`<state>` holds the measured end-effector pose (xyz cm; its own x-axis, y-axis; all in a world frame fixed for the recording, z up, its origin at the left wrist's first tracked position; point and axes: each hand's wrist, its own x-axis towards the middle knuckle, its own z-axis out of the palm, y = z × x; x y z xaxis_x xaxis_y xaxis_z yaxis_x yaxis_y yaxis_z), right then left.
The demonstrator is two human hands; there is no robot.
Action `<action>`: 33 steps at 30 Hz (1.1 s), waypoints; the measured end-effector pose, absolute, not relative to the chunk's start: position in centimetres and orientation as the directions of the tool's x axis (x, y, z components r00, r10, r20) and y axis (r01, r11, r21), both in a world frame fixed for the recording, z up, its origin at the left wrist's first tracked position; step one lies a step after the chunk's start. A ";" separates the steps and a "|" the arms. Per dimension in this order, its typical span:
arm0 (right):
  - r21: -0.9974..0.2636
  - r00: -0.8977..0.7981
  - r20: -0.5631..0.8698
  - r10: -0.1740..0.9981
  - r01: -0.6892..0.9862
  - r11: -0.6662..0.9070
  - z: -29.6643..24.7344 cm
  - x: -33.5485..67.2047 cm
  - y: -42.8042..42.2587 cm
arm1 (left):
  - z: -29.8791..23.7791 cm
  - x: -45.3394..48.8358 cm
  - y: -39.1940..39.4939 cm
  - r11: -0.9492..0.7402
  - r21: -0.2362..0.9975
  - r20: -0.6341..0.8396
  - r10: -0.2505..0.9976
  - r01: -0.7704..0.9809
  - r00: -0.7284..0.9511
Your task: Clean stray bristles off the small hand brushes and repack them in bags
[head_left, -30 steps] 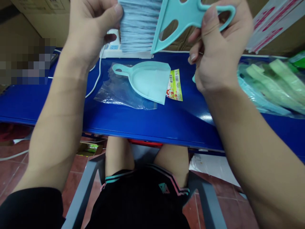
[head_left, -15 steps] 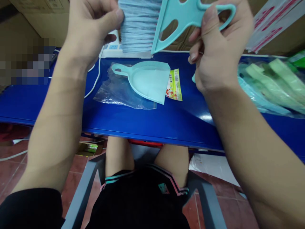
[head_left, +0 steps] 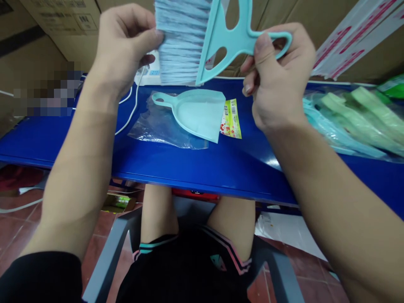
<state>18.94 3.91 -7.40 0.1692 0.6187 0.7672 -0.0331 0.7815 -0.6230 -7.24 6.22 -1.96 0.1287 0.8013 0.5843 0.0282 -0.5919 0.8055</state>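
A small hand brush (head_left: 225, 44) with a turquoise plastic back and pale blue bristles (head_left: 179, 42) is held up above the far edge of the table. My left hand (head_left: 124, 46) pinches the bristles between thumb and fingers. My right hand (head_left: 276, 73) grips the brush's looped handle. Below them, a matching turquoise dustpan (head_left: 192, 113) lies flat on a clear plastic bag (head_left: 158, 128), touching neither hand. A yellow printed label card (head_left: 231, 120) sits against the dustpan's right side.
The blue table (head_left: 195, 168) has a front edge above my knees. A white power strip (head_left: 148, 75) and white cable (head_left: 134, 111) lie at the back. Bagged green and turquoise items (head_left: 353, 122) lie on the right. Cardboard boxes stand behind the table.
The brush and both hands have shifted slightly down and left, and the brush has tilted a little. The view has also moved slightly. The grip of each hand looks the same.
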 end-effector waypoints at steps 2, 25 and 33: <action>-0.631 0.178 0.761 0.624 -0.019 0.775 -7.2 19.0 3.8 | -2.0 -7.2 6.3 -0.587 0.809 0.580 0.806 0.035 0.117; -0.713 0.163 0.686 0.709 -0.043 0.700 -6.5 19.1 2.9 | -2.1 -7.1 6.2 -0.579 0.802 0.561 0.815 0.150 0.146; -0.710 0.136 0.696 0.705 -0.019 0.704 -6.9 19.2 2.9 | -2.5 -7.5 7.3 -0.636 0.765 0.612 0.767 0.103 0.195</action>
